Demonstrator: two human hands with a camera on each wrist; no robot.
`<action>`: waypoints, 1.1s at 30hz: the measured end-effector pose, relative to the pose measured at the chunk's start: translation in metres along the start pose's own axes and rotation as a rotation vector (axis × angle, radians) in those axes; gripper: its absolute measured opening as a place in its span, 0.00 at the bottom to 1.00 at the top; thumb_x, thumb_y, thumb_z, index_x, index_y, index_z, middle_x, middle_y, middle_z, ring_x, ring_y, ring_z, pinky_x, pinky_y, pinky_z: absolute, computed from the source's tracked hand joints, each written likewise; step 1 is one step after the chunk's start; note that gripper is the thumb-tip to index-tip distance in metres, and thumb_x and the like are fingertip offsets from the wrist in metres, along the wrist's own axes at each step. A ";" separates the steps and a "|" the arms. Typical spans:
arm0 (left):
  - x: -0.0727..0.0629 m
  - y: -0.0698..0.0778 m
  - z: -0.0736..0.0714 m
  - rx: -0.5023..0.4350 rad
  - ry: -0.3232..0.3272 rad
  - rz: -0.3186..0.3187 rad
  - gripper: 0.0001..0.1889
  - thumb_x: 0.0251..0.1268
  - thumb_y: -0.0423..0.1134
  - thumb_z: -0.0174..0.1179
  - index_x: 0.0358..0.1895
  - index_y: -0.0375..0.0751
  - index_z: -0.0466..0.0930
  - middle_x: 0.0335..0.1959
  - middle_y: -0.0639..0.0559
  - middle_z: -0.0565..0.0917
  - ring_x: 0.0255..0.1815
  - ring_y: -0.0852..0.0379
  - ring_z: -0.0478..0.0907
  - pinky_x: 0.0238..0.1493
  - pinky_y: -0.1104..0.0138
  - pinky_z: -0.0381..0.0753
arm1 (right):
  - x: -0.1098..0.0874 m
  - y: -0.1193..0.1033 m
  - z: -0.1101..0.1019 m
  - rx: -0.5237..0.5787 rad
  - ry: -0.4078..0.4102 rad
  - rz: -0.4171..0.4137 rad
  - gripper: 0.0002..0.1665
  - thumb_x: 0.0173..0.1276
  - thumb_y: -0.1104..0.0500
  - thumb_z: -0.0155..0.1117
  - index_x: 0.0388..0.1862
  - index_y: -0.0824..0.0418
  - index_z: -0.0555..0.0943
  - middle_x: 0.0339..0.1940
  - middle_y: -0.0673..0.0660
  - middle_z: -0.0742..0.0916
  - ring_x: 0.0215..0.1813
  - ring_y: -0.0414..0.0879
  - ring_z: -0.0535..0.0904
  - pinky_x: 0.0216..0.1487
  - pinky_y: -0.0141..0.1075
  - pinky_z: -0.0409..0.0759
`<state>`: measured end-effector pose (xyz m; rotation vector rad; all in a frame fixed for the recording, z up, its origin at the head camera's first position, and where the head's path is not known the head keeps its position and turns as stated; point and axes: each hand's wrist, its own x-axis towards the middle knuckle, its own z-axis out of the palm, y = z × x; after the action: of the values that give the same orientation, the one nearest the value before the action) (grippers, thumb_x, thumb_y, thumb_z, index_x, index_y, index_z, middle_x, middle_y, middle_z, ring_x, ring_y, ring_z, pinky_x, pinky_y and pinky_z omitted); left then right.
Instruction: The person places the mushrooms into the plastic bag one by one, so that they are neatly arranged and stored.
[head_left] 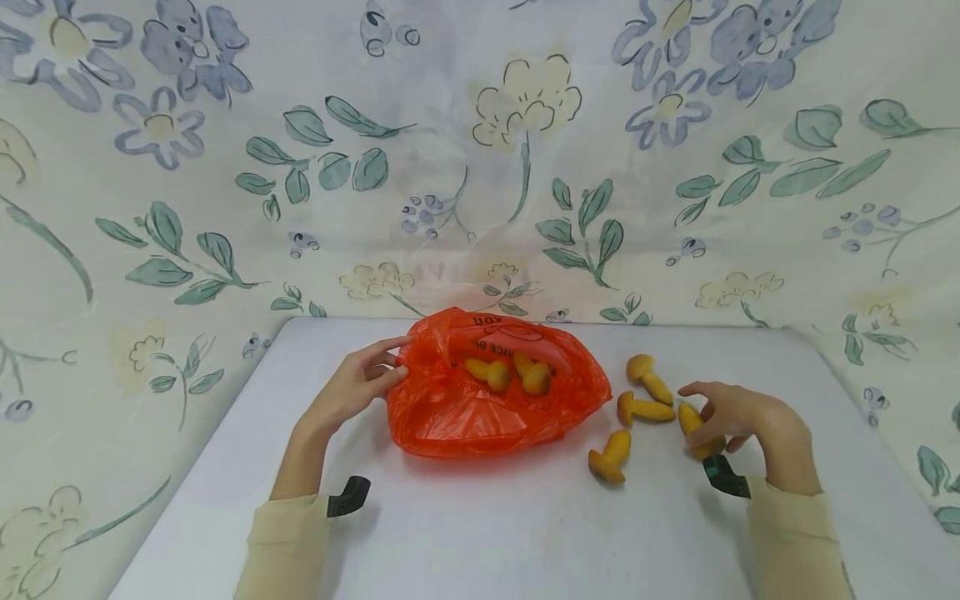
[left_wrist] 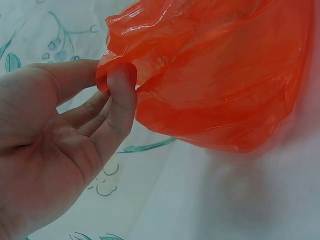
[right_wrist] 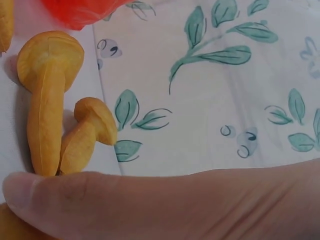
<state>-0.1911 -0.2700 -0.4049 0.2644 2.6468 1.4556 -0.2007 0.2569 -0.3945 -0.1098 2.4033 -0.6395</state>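
Note:
A red plastic bag [head_left: 465, 425] lies on its side with its mouth toward the front, and two yellow-brown mushrooms [head_left: 497, 376] are inside. My left hand [head_left: 352, 387] pinches the bag's left edge between thumb and fingers; the left wrist view shows the film [left_wrist: 210, 75] folded in that pinch. My right hand [head_left: 738, 417] is over a loose mushroom [head_left: 689, 418] on the right. Its thumb lies across the mushroom while the index finger stretches past the far end, with a gap. In the right wrist view the thumb hides most of that mushroom.
Between the bag and my right hand lie three more mushrooms: one farther back [head_left: 649, 379], one sideways [head_left: 645, 408] and one nearer the front [head_left: 611, 458]. Everything rests on a white table [head_left: 480, 533]. A flower-patterned cloth [head_left: 450, 183] hangs behind and at the sides.

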 end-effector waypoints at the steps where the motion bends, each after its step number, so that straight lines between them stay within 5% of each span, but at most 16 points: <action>1: 0.001 0.001 -0.001 -0.001 0.001 0.001 0.26 0.70 0.46 0.59 0.70 0.61 0.68 0.57 0.43 0.80 0.49 0.47 0.83 0.43 0.63 0.87 | 0.000 0.000 -0.001 -0.002 0.001 -0.004 0.50 0.58 0.53 0.75 0.73 0.63 0.60 0.53 0.70 0.79 0.42 0.50 0.81 0.44 0.44 0.86; 12: 0.004 0.003 -0.002 0.007 0.012 -0.004 0.26 0.70 0.46 0.59 0.70 0.60 0.68 0.55 0.42 0.80 0.49 0.47 0.83 0.44 0.62 0.87 | 0.002 0.007 -0.012 -0.035 0.035 -0.017 0.48 0.60 0.53 0.73 0.73 0.65 0.60 0.55 0.73 0.79 0.41 0.50 0.80 0.48 0.49 0.84; 21: 0.003 0.002 -0.002 -0.004 0.013 -0.001 0.26 0.70 0.46 0.59 0.70 0.59 0.68 0.55 0.42 0.80 0.50 0.47 0.83 0.44 0.62 0.87 | 0.003 0.010 -0.013 -0.135 0.103 -0.029 0.46 0.61 0.50 0.72 0.72 0.63 0.63 0.59 0.74 0.77 0.50 0.59 0.80 0.52 0.65 0.75; 33: 0.000 0.002 0.001 -0.008 0.005 -0.015 0.26 0.70 0.46 0.59 0.70 0.61 0.68 0.56 0.43 0.79 0.50 0.47 0.83 0.46 0.61 0.87 | 0.002 0.014 -0.003 -0.106 0.098 -0.008 0.41 0.61 0.50 0.72 0.70 0.59 0.68 0.61 0.73 0.77 0.49 0.58 0.80 0.50 0.64 0.76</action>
<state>-0.1903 -0.2683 -0.4038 0.2397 2.6402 1.4643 -0.2035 0.2700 -0.4001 -0.1359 2.5331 -0.5324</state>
